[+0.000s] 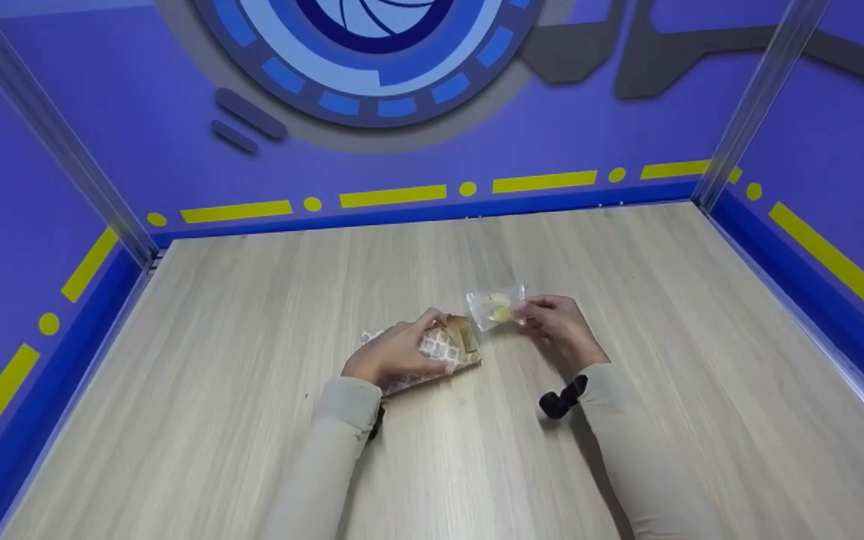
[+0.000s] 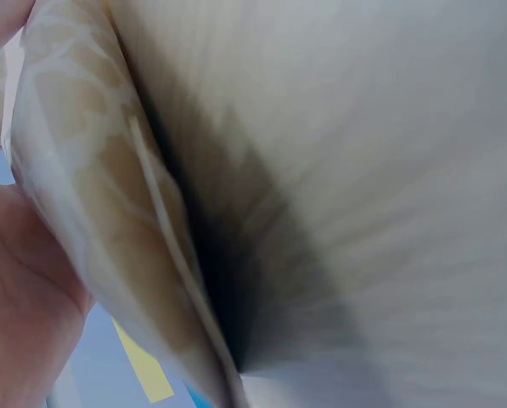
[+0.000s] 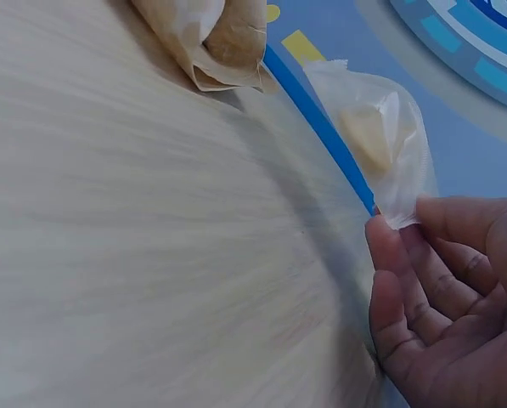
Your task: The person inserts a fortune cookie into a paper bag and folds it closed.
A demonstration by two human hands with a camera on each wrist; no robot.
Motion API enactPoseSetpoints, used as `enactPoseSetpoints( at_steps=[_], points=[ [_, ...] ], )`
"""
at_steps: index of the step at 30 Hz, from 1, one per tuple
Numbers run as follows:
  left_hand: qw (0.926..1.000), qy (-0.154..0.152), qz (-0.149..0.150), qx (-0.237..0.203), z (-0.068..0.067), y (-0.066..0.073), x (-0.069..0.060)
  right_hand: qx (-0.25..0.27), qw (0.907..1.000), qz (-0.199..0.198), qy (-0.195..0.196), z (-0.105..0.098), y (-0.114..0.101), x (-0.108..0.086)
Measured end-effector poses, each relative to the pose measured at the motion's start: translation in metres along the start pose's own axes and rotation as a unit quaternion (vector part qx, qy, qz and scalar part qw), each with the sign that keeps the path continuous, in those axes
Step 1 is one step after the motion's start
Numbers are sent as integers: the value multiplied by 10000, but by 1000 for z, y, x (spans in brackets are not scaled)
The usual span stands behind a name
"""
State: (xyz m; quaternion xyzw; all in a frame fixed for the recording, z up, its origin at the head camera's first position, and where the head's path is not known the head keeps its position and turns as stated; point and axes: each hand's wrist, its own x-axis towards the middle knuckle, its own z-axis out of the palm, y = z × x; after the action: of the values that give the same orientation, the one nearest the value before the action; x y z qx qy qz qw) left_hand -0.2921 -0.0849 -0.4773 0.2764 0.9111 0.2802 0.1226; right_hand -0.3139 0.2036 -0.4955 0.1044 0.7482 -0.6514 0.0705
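Note:
A patterned brown-and-white paper bag (image 1: 439, 346) lies on its side on the table, its open brown end facing right. My left hand (image 1: 398, 351) grips it from above, thumb and fingers on either side; the left wrist view shows the bag (image 2: 109, 170) against the palm (image 2: 24, 297). Just right of the bag's mouth, my right hand (image 1: 561, 324) pinches the edge of a small clear packet (image 1: 496, 306) with pale yellow pieces inside. In the right wrist view the packet (image 3: 376, 136) hangs from thumb and fingertips of the hand (image 3: 457, 297), apart from the bag (image 3: 228, 42).
The wood-grain table (image 1: 252, 300) extends around both hands. Blue-purple panels (image 1: 417, 165) with yellow dashes stand at its back and sides, joined by metal corner posts (image 1: 762, 97). A black band (image 1: 563, 397) is on the right wrist.

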Motion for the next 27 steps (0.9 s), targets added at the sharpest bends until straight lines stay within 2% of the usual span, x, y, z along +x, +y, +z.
enactPoseSetpoints(
  at_steps=[11, 13, 20, 27],
  points=[
    [10000, -17, -34, -29, 0, 1, -1, -138, 9988, -15, -477, 0, -3, -5],
    [10000, -24, -47, -32, 0, 1, -1, -268, 9982, -7, -529, 0, -5, -5],
    [9999, -87, -91, -13, 0, 2, -1, -1188, 9899, -416, -645, -2, -9, -8],
    [9999, -74, -113, 59, -1, 2, -1, -1229, 9891, -431, -691, 3, -12, -8]
  ],
)
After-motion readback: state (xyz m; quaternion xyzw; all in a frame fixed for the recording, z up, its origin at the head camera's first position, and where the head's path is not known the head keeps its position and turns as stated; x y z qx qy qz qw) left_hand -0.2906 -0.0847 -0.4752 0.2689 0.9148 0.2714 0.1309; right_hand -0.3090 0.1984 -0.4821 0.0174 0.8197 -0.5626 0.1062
